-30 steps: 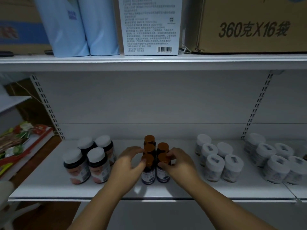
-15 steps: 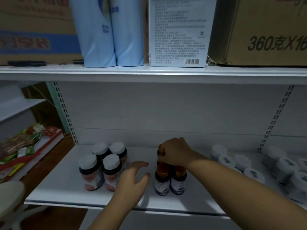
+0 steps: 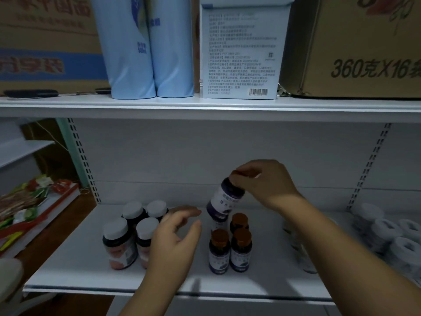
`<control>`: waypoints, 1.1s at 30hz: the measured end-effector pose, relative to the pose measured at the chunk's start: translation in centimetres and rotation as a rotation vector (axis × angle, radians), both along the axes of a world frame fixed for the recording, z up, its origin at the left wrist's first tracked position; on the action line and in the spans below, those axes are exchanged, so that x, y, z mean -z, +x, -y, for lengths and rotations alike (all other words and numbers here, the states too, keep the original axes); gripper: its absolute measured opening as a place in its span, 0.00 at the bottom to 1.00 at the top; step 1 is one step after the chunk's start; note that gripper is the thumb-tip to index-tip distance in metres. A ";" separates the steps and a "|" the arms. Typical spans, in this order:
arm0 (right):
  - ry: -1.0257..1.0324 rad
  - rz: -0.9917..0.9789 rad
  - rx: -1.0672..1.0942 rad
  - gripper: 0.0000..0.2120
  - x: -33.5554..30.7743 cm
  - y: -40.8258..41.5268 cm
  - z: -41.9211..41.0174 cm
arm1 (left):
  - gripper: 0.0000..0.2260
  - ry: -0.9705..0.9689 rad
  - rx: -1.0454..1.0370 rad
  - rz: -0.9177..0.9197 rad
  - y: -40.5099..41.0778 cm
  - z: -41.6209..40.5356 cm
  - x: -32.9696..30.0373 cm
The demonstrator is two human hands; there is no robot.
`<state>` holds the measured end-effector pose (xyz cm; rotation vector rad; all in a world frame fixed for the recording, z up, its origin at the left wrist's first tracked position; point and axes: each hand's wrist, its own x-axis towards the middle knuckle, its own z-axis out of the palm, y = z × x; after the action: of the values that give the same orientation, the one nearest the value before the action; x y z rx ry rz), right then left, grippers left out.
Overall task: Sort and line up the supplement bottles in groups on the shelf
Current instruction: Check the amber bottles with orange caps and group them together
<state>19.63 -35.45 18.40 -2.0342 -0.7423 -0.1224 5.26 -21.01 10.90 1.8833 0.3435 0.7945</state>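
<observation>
Orange-capped bottle [image 3: 224, 198] tilted in right hand [image 3: 265, 182], above shelf [image 3: 79, 263].

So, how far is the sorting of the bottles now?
Done: white-capped bottles stand grouped at left, white jars at right. In hand: right hand holds one amber-capped bottle tilted above its group; left hand hovers open. Left: setting it down in line.
</observation>
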 end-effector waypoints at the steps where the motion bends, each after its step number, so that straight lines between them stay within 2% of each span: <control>1: 0.091 -0.119 -0.018 0.05 -0.3 -0.6 0.8 | 0.07 -0.136 0.052 -0.016 0.0 0.7 -0.3; 3: 0.236 -0.338 -0.056 0.03 -0.2 -1.8 2.2 | 0.10 -0.444 0.208 -0.119 0.0 2.1 -0.8; 5: 0.305 -0.431 -0.071 0.03 0.7 -3.1 3.3 | 0.18 -0.716 0.427 -0.252 -0.1 3.2 -0.8; 6: 0.338 -0.460 -0.071 0.05 1.3 -3.7 3.7 | 0.19 -0.802 0.525 -0.301 -0.2 3.6 -0.7; 8: 0.398 -0.520 -0.060 0.07 2.5 -4.6 4.6 | 0.19 -0.848 0.650 -0.354 -0.3 4.1 -0.3; 12: 0.452 -0.591 -0.066 0.05 4.4 -5.0 6.6 | 0.20 -0.834 0.729 -0.404 -0.1 5.1 0.6; 16: 0.475 -0.634 -0.080 0.16 5.1 -5.4 8.0 | 0.17 -0.810 0.761 -0.430 -0.3 6.1 0.7; 20: 0.463 -0.640 -0.039 0.10 5.5 -5.7 8.9 | 0.10 -0.809 0.729 -0.422 -0.5 7.2 0.3; 22: 0.459 -0.662 -0.012 0.10 5.7 -5.8 9.1 | 0.11 -0.791 0.684 -0.402 -0.5 7.6 0.2; 27: 0.322 -0.695 0.070 0.16 6.1 -6.2 9.2 | 0.13 -0.507 0.478 -0.278 0.1 8.9 0.0; 30: 0.497 -0.760 0.064 0.16 6.8 -6.0 9.1 | 0.18 -0.283 0.349 -0.185 0.9 9.6 0.5; 33: 0.734 -0.897 -0.020 0.17 6.9 -5.9 9.3 | 0.22 -0.213 0.328 -0.119 1.3 10.1 0.9</control>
<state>13.71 -44.73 11.54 -1.1765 -0.0973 0.4468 6.54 -31.11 9.99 1.7299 0.1771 0.4098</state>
